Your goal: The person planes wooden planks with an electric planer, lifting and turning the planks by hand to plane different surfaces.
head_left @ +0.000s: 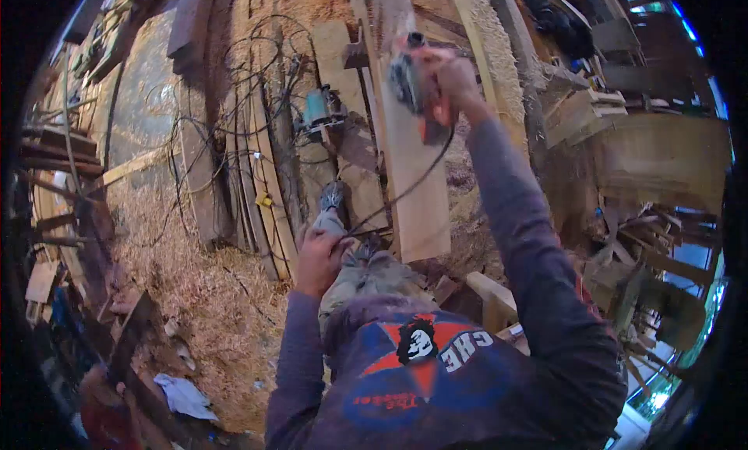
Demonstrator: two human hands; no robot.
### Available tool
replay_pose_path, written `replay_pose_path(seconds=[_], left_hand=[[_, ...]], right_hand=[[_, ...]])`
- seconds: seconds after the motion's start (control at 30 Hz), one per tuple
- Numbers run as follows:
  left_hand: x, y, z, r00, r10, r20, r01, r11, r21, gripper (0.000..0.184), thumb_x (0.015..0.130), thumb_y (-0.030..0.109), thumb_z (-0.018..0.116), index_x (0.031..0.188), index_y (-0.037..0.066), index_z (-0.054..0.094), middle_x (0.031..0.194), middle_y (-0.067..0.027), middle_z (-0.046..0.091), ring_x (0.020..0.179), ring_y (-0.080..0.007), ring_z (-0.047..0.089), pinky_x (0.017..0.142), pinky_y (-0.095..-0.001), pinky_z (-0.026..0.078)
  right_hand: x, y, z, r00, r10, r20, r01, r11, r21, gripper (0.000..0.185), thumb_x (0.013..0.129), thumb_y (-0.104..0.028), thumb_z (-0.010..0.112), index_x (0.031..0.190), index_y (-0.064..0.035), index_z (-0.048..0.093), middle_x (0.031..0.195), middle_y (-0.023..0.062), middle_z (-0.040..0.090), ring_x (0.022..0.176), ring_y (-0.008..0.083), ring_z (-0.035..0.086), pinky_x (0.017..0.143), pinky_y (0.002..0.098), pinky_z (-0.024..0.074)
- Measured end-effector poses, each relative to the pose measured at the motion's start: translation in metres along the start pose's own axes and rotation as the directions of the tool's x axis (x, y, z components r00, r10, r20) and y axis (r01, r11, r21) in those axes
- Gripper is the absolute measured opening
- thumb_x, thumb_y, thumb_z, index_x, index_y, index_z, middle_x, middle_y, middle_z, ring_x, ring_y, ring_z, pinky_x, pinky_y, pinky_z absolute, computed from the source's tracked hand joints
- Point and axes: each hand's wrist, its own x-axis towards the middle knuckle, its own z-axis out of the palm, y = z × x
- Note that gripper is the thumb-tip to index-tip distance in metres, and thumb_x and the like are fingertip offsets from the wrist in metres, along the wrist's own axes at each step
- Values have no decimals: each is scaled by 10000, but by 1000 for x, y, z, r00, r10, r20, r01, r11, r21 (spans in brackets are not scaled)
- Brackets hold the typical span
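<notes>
An orange and dark power tool, smeared by motion, rests on a long pale plank. My right hand is wrapped round the tool's top. A dark cord runs from the tool down across the plank to my left hand. That hand is near my knee with its fingers curled round the cord.
Left of the plank stands a teal power tool amid tangled black cables. Several boards lie lengthwise over shavings. A white cloth is at the lower left. Stacked timber stands at the right.
</notes>
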Motion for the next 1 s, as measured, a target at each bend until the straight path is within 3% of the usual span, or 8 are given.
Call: replay_pose_path(seconds=[0.07, 0.13, 0.23, 0.3, 0.37, 0.5, 0.7, 1.0], left_hand=[[12, 8, 4, 997, 49, -67, -48, 999, 9, 181, 816, 222, 749, 948, 98, 752, 868, -88, 696, 983, -297, 583, 973, -448, 385], [14, 6, 4, 967, 208, -148, -195, 976, 101, 202, 817, 220, 759, 978, 99, 757, 852, -102, 690, 947, -308, 586, 891, -415, 433], [-8, 1, -2, 994, 91, -66, -90, 996, 25, 169, 812, 218, 740, 943, 111, 738, 923, -104, 698, 959, -295, 597, 988, -466, 369], [-35, -25, 11, 996, 74, -50, -74, 997, 5, 149, 796, 199, 743, 920, 117, 743, 874, -91, 685, 959, -294, 579, 986, -456, 362], [-63, -68, 32, 999, -4, 38, 2, 999, 52, 120, 788, 202, 743, 881, 125, 747, 805, -68, 663, 945, -295, 562, 984, -442, 354], [-102, -77, 45, 978, 93, 188, -95, 995, 3, 112, 785, 238, 737, 853, 154, 763, 779, -55, 648, 944, -285, 550, 995, -457, 346], [-71, -66, 32, 962, 116, 245, -133, 990, 52, 95, 784, 244, 734, 822, 166, 775, 795, -44, 676, 946, -261, 564, 1003, -475, 340], [-10, -82, -9, 1000, 21, 10, -22, 999, 31, 137, 760, 232, 789, 842, 126, 765, 787, -61, 667, 911, -265, 575, 955, -432, 377]], right_hand=[[25, -7, 2, 997, -72, 38, 76, 991, -110, 282, 861, -98, 547, 1019, -151, 775, 860, 88, 722, 677, 175, 652, 605, 328, 509], [32, -65, -21, 798, 587, 135, -599, 747, 288, 264, 867, -76, 542, 979, -132, 775, 830, 102, 721, 660, 184, 660, 593, 338, 509], [-14, -56, -22, 791, 539, 290, -602, 769, 215, 360, 796, -73, 577, 1111, -153, 731, 1020, 89, 701, 867, 169, 675, 749, 336, 535], [-85, -55, -20, 992, 109, 67, -118, 981, 152, 265, 854, -64, 566, 1008, -144, 766, 891, 148, 713, 718, 267, 680, 617, 378, 526], [-160, -125, -50, 952, 252, 175, -274, 955, 117, 342, 860, -71, 575, 1185, -92, 683, 1164, 53, 662, 1127, 173, 589, 990, 326, 454], [-315, -190, -66, 744, 582, 328, -665, 594, 454, 341, 923, -239, 648, 1205, -47, 659, 1105, 26, 695, 1021, 153, 655, 875, 315, 513], [-362, -225, -76, 562, 739, 371, -821, 443, 361, 397, 807, -156, 720, 1167, 2, 664, 1053, 31, 675, 964, 129, 626, 854, 305, 511], [-114, -126, 10, 888, 421, 187, -460, 792, 401, 347, 851, -254, 632, 1159, -109, 697, 970, 70, 711, 880, 198, 667, 783, 320, 516]])
